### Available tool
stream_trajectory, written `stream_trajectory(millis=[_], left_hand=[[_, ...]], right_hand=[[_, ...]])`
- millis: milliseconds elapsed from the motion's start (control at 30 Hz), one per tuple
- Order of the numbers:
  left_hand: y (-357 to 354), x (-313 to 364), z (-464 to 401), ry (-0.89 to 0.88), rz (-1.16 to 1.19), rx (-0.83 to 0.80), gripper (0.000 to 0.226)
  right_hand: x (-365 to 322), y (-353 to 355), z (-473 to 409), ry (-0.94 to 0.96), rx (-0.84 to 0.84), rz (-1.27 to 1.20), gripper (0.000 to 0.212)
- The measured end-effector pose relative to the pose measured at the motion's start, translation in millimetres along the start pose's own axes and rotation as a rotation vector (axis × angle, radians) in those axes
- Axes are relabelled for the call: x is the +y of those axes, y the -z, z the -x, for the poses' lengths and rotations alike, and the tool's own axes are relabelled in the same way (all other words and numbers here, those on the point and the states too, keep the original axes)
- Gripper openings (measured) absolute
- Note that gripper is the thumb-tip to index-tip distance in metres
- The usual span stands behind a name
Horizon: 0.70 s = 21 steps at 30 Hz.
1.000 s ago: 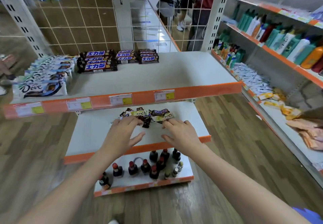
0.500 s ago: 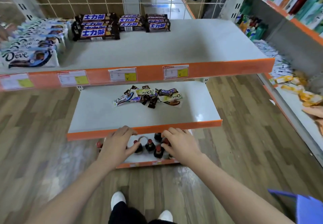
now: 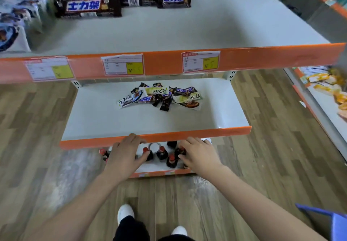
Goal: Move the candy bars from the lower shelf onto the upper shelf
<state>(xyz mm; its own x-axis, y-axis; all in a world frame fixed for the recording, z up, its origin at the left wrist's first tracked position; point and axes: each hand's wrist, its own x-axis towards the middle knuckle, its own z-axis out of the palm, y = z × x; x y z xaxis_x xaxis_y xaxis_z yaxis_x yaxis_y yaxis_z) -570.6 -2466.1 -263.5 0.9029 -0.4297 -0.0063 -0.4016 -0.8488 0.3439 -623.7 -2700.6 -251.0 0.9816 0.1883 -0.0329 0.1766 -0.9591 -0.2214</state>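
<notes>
The candy bars are seen in a loose, overlapping pile toward the back of the lower shelf, under the front lip of the upper shelf. None is held. The left hand and right hand are placed in front of and below the orange front edge of the lower shelf, over the small bottles on the bottom tier. Both grips are relaxed, with fingers loosely spread and nothing enclosed; the left fingertips are seen at the orange edge, but contact cannot be confirmed.

The step in hand is judged to be the approach before a pick: no bar from the pile is seen to be lifted, and the transfer of this pile is not yet begun.

For the next move, a reach forward and over the shelf edge to the pile is called for. The bars are crossed over one another, so a top or outlying bar, such as the white one at the left end, is best pinched first. Clearance under the upper lip is limited; withdrawal toward the body before lifting is advised. Free space is available on the upper shelf in front of the stacked bars.
</notes>
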Motion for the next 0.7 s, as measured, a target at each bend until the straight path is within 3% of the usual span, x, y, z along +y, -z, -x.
stream_trajectory(millis=[267,700], left_hand=[[-43,-30,-65,0.024,-0.001,0.061,0.033],[-112,-38,-151,0.062,0.085,0.101,0.034]], right_hand=[[37,-45,-53,-0.089,0.142,-0.061,0.028],[89,-99,-122,-0.137,0.203,-0.067,0.029]])
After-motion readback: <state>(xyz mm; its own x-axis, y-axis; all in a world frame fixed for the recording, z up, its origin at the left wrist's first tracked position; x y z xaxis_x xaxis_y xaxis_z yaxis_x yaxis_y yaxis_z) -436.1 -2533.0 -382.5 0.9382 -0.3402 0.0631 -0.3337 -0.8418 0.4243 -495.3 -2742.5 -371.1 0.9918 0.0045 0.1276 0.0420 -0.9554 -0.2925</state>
